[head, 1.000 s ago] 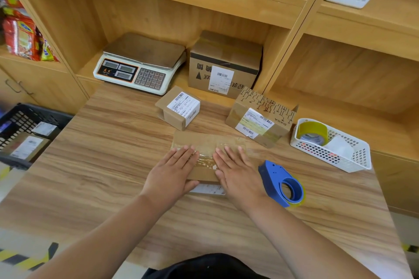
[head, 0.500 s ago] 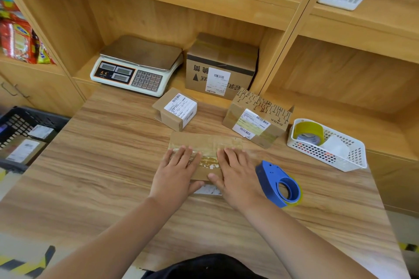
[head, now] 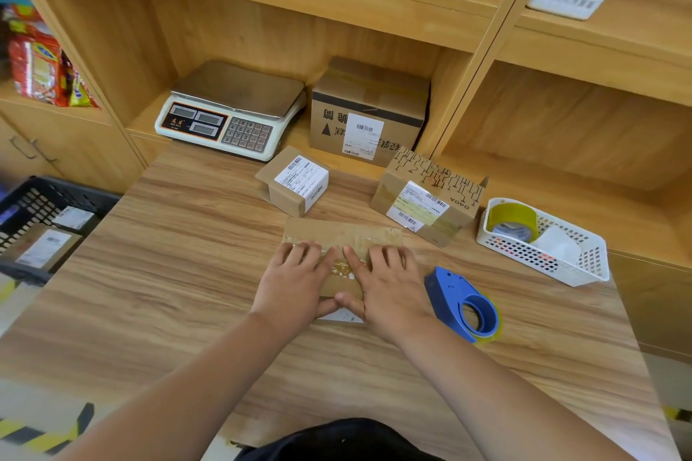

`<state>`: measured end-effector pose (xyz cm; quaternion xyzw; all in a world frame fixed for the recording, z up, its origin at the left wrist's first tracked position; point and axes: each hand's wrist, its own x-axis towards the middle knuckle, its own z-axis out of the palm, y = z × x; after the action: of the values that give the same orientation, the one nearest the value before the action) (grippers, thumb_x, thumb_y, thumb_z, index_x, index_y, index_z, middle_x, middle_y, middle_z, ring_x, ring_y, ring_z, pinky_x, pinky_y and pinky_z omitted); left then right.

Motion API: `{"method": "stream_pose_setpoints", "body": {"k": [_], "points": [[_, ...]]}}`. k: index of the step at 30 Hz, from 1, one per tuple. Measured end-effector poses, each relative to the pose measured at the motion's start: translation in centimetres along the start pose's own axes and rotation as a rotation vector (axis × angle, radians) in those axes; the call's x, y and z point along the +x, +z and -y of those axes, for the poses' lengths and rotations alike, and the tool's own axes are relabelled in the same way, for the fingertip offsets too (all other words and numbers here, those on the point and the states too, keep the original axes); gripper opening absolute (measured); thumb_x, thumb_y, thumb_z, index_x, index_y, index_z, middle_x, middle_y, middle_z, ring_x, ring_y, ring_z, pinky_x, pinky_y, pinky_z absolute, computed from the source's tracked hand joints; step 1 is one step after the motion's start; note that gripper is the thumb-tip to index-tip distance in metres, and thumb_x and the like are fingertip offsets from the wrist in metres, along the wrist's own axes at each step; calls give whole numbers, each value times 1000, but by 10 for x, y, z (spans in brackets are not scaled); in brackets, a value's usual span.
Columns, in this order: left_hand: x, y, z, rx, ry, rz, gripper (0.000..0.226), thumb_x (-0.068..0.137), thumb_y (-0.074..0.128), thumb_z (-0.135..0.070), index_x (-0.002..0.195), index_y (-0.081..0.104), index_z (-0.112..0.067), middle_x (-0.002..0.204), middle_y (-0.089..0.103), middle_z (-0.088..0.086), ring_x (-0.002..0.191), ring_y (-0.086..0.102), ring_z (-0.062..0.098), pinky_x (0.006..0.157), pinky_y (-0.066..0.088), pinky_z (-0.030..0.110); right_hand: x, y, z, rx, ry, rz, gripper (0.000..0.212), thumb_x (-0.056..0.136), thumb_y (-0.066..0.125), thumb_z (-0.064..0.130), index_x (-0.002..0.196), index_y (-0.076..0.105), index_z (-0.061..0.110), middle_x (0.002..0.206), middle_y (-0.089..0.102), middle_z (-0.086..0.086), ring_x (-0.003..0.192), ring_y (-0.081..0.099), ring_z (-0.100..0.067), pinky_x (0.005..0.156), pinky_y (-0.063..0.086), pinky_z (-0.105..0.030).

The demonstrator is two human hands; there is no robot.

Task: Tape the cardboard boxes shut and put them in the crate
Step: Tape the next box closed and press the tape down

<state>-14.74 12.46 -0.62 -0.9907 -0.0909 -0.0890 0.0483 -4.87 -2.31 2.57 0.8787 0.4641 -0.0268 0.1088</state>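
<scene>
**Both hands flat on a taped box at mid-counter**

The fingers (head: 305,253) of the left hand (head: 292,284) lie straight and slightly spread, pressed down on the top of a flat cardboard box (head: 339,234). The right hand (head: 389,292) mirrors it, its fingers (head: 378,254) stretched out flat beside them. Neither hand grips anything. The two thumbs nearly meet at the box's near edge, just above a white label (head: 342,315) that shows there. Between the hands a strip of clear tape (head: 342,268) runs over the cardboard.

The box rests on the wooden counter (head: 168,273), about at its middle. Just right of the right hand lies a blue tape dispenser (head: 462,301), apart from the box. Beyond the flat box stand a small box (head: 296,181) with a shipping label and, to its right, a patterned box (head: 427,195), also labelled. Farther right is a white basket (head: 584,262) with a yellow tape roll (head: 513,215) in it.

On the shelf behind sit a weighing scale (head: 232,112) and a large box (head: 369,112). The black crate (head: 37,198) stands low to the left of the counter, with labelled parcels (head: 41,247) inside.
</scene>
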Motion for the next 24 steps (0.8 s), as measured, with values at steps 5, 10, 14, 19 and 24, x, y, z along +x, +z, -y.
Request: {"method": "stream_pose_setpoints", "body": {"k": [5,10,14,19,24], "points": [[-12,-2,17,-108,22,-31,75,71,53,-65,121,63,-10,121,63,6,112,59,22,98,45,35,-3,6,-5,4,2,-17,81,88,14,70,141,43,16,115,54,-10,112,47,-30,102,35,-51],[-28,-5,29,-129,-110,33,82,63,74,-49,124,58,3,132,56,18,119,57,27,113,6,28,-6,-7,2,-12,17,35,87,82,-7,64,150,22,18,137,39,-13,128,33,-32,111,19,-52],[-23,-7,27,-163,-130,93,90,48,89,-42,119,62,5,126,60,19,114,60,30,114,3,27,-3,-5,16,39,-20,37,64,91,5,53,146,31,32,138,44,-10,118,41,-32,105,28,-52],[-25,-4,31,-201,-93,131,84,54,82,-46,120,62,1,125,61,18,115,60,29,113,11,31,-5,6,22,144,33,-11,58,90,18,61,138,42,38,128,56,-7,107,51,-30,95,42,-49],[-28,-2,33,-257,-88,117,69,79,39,-53,134,42,-11,134,55,15,123,52,25,114,10,28,-13,12,4,131,-14,-5,61,91,13,62,143,34,37,138,49,-4,121,46,-29,104,33,-49]]}}
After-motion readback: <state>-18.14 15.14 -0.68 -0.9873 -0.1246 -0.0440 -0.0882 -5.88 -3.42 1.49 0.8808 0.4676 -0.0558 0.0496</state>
